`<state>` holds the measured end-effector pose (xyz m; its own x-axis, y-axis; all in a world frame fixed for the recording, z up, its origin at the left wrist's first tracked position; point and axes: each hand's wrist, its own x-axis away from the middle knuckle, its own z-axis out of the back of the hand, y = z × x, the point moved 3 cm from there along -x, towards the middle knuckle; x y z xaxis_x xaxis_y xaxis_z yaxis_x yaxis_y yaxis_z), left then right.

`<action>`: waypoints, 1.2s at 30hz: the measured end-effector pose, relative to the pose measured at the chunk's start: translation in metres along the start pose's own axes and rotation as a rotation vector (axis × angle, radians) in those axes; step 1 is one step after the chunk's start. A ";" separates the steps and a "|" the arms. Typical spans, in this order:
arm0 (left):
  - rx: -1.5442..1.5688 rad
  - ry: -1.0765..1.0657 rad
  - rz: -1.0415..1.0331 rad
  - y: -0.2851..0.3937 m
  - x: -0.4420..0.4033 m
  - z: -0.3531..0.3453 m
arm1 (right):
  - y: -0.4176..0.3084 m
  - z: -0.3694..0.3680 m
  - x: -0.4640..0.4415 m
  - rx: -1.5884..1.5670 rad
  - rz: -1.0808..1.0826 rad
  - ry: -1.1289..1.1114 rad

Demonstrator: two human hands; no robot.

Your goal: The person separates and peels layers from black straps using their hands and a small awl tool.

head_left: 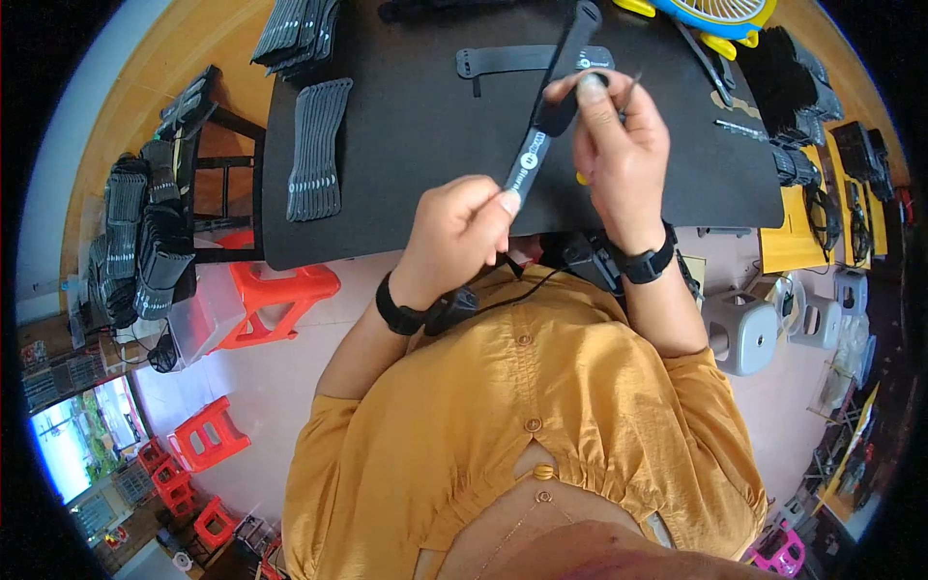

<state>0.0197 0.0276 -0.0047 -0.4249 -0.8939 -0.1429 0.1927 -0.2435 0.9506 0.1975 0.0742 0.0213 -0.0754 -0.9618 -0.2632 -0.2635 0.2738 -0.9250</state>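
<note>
Above the near edge of the black table [406,145], my left hand [462,232] pinches the lower end of a dark grey strap [527,166] with white lettering. The strap slants up and to the right. My right hand [623,145] is closed at the strap's middle, thumb and index finger together on a black part of it. Behind them, another grey strap [517,61] lies flat across the table. A fanned stack of grey straps [319,150] lies on the table's left side.
More strap bundles [295,34] sit at the back left, others [793,87] at the right. A blue and yellow fan [720,12] stands at the back right, near scissors [710,68]. Red stools [280,298] and grey stools [739,333] are on the floor.
</note>
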 end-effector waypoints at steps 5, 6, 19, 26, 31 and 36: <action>0.372 0.033 0.170 -0.015 -0.027 0.005 | 0.017 -0.021 0.030 0.242 -0.045 -0.158; 0.479 0.014 0.137 -0.013 -0.030 0.004 | 0.025 -0.023 0.034 0.256 0.009 -0.173; 0.708 -0.170 0.614 -0.011 0.005 0.003 | 0.004 0.100 -0.044 -0.412 -0.047 0.274; 0.862 0.196 0.481 -0.034 0.044 0.065 | -0.037 0.162 -0.040 -0.047 0.181 0.328; 0.467 0.175 0.162 0.010 -0.005 0.049 | -0.018 0.042 0.007 0.251 -0.128 0.018; -0.031 -0.127 0.255 0.020 -0.041 0.020 | -0.010 0.001 0.015 0.223 -0.043 -0.314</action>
<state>0.0235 0.0667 0.0254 -0.4663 -0.8740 0.1370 0.3333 -0.0301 0.9424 0.1996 0.0571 0.0267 0.2388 -0.9351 -0.2618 -0.0423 0.2593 -0.9649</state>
